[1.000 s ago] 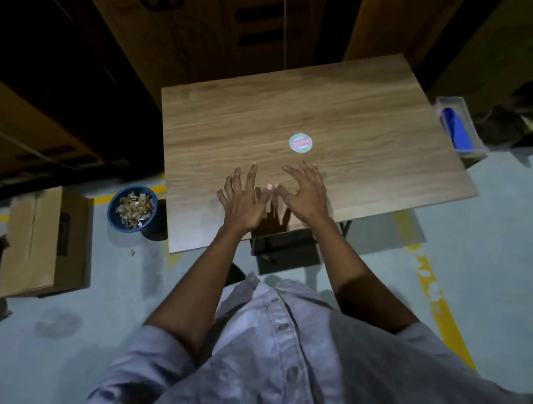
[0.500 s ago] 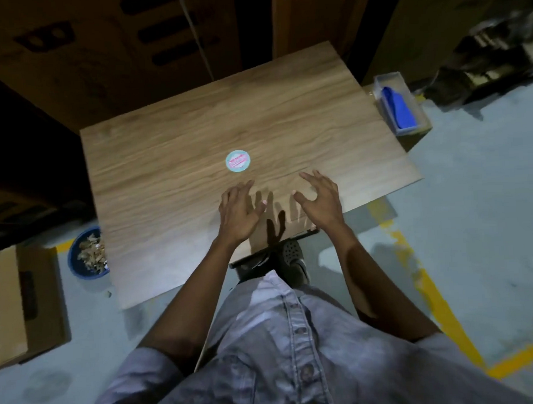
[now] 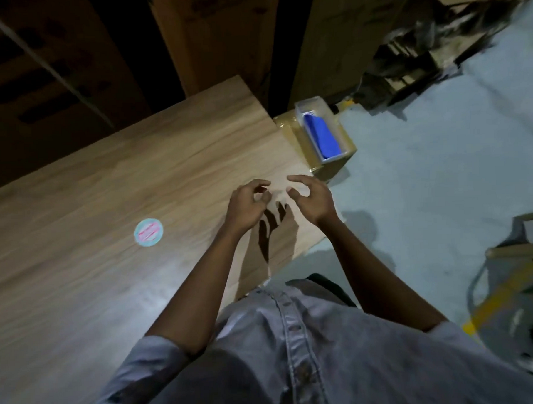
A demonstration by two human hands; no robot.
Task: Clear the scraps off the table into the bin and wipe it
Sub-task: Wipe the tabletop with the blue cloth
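**Fetch the cloth**

Head view: left hand (image 3: 248, 207) and right hand (image 3: 312, 199) hovered over the counter (image 3: 135, 164), loosely curled, holding nothing. No scraps showed there; the bin was out of view. The cloth (image 3: 322, 136) lay in a tray (image 3: 311, 103) just beside. Best, I think, to grasp it whole, then wipe edge to edge.

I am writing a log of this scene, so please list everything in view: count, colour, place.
table: one, light wood, left and centre
sticker: one, teal and pink, on the table
box: one, brown, beside the table's right edge
tray: one, clear, on the box
cloth: one, blue, in the tray
floor: grey, right side, with a yellow line
shirt: one, pale blue-grey, bottom
left hand: one, empty, fingers loosely curled, over the table's right corner
right hand: one, empty, beside it
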